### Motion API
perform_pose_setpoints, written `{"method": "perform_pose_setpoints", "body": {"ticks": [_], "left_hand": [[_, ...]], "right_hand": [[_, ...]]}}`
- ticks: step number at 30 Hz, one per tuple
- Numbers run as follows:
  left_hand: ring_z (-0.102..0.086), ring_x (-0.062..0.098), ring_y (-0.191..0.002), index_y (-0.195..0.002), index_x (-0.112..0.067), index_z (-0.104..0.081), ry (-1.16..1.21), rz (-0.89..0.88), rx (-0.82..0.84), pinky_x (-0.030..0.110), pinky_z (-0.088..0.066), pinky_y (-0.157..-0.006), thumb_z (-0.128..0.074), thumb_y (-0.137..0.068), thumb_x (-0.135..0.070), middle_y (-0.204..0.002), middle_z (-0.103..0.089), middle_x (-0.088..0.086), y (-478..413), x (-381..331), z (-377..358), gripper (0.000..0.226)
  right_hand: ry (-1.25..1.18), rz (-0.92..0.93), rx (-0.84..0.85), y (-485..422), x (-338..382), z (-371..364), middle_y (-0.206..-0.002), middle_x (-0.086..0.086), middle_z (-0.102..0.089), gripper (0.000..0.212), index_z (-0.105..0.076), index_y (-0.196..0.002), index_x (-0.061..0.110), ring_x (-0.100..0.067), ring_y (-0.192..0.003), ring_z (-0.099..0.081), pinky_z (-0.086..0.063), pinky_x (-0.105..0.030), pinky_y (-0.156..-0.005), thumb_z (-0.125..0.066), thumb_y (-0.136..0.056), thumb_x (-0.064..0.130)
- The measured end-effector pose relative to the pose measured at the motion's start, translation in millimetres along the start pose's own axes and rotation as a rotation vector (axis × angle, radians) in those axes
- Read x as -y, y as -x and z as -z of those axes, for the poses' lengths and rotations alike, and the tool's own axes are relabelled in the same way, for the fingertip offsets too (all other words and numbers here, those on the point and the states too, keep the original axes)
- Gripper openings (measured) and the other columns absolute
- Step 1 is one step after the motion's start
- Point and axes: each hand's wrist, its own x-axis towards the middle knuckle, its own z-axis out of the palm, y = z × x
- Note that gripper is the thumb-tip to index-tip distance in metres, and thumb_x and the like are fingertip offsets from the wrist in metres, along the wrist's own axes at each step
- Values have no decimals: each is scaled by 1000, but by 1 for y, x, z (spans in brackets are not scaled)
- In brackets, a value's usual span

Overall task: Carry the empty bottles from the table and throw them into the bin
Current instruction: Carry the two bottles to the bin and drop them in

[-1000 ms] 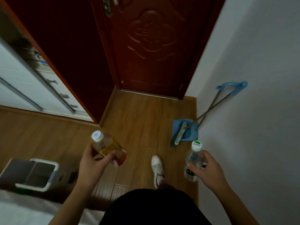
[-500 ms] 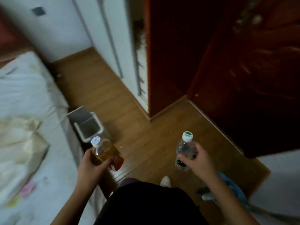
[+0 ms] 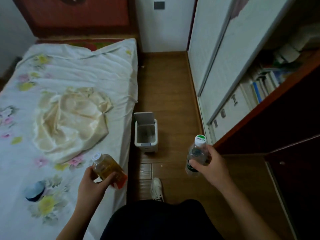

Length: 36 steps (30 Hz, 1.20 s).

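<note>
**Closing in on the bin with a bottle in each hand**

The bed [image 3: 78, 66] is lying along the left. The left hand [image 3: 93, 185] is hanging just over its edge, fingers and thumb curling round the amber bottle [image 3: 108, 168]. That bottle is tilting, white cap toward the bed and red label end toward the floor. A yellowish tint is showing inside; whether that is liquid or the plastic itself, I cannot tell.

Ahead, on the floor just beside the bed, the bin [image 3: 156, 135] is standing with its lid [image 3: 143, 117] flipped up at the far side, so the mouth is facing the person. The opening is looking narrow. I would be stepping closer until the hands are above it, then letting go of one bottle at a time, base first, rather than tossing from here. A throw could be glancing off the raised lid or the rim and rolling away under the bed.

One shoe [image 3: 156, 187] is showing on the boards, pointing toward the bin.

To the right, the right hand [image 3: 213, 168] is wrapping round the middle of the clear bottle [image 3: 197, 153], holding it nearly upright with the green-and-white cap on top, well apart from the bin. The wardrobe [image 3: 216, 66] is crowding that side, so the right elbow is wanting some care in this narrow aisle.
</note>
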Motion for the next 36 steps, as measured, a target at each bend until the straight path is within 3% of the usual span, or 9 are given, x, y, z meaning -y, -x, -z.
{"method": "perform_pose_setpoints", "body": {"ticks": [5, 9, 11, 16, 19, 25, 29, 33, 36], "left_hand": [[-67, 15, -102, -114, -15, -63, 0, -49, 61, 23, -47, -73, -88, -74, -23, -107, -71, -1, -68, -36, -15, 48], [-66, -2, -92, -122, -19, -62, -2, -85, 125, 32, -56, -81, -89, -72, -32, -112, -72, -2, -119, -70, -28, 59], [-67, 1, -95, -120, -19, -62, 3, -96, 133, 43, -59, -87, -90, -71, -32, -111, -72, -2, -141, -88, -36, 57], [-67, 14, -107, -115, -24, -60, -12, -69, 136, 41, -58, -88, -89, -67, -38, -111, -71, -6, -195, -113, -57, 58], [-68, 17, -107, -111, -23, -60, -21, -22, 91, 41, -58, -86, -90, -70, -31, -107, -72, -6, -223, -123, -62, 52], [-69, 13, -96, -115, -17, -58, -37, 80, 7, 19, -49, -69, -88, -74, -22, -101, -68, -14, -268, -148, -63, 50], [-72, 9, -82, -117, -17, -58, -63, 132, -47, 24, -52, -68, -89, -73, -27, -101, -67, -15, -294, -155, -57, 55], [-73, 12, -84, -118, -22, -58, -84, 178, -29, 28, -53, -71, -88, -72, -31, -106, -66, -15, -315, -150, -52, 55], [-70, 5, -88, -116, -22, -58, -97, 199, 33, 27, -54, -73, -87, -73, -30, -103, -66, -18, -335, -140, -56, 53]], "right_hand": [[2, -44, -30, -51, 21, -6, -125, 16, -55, 84, -50, -133, 37, -12, -123, -51, -51, -43, -99, -78, -59, 66], [-11, -132, -41, -82, 25, -5, -133, 9, -56, 75, -49, -138, 31, -17, -127, -50, -50, -45, -100, -83, -72, 44], [-4, -180, -43, -99, 24, -1, -137, 6, -56, 78, -48, -140, 31, -21, -128, -51, -50, -47, -100, -83, -72, 43], [3, -214, -15, -157, 34, 4, -127, 5, -58, 69, -53, -134, 26, -15, -117, -52, -50, -42, -98, -84, -74, 34], [39, -178, 36, -205, 55, -3, -118, 10, -58, 69, -54, -134, 24, -15, -115, -56, -48, -35, -92, -85, -73, 37], [155, -55, 241, -298, 120, -29, -113, 20, -48, 72, -46, -137, 34, -6, -108, -49, -44, -30, -83, -81, -75, 46], [210, 63, 374, -348, 157, -53, -107, 26, -49, 63, -49, -128, 38, -4, -105, -53, -43, -23, -74, -80, -74, 46], [225, 76, 454, -377, 177, -77, -109, 24, -52, 63, -49, -129, 37, -1, -101, -54, -45, -22, -76, -80, -75, 45], [229, 52, 488, -392, 178, -100, -112, 25, -53, 68, -48, -133, 35, 0, -101, -54, -46, -24, -78, -80, -74, 48]]}}
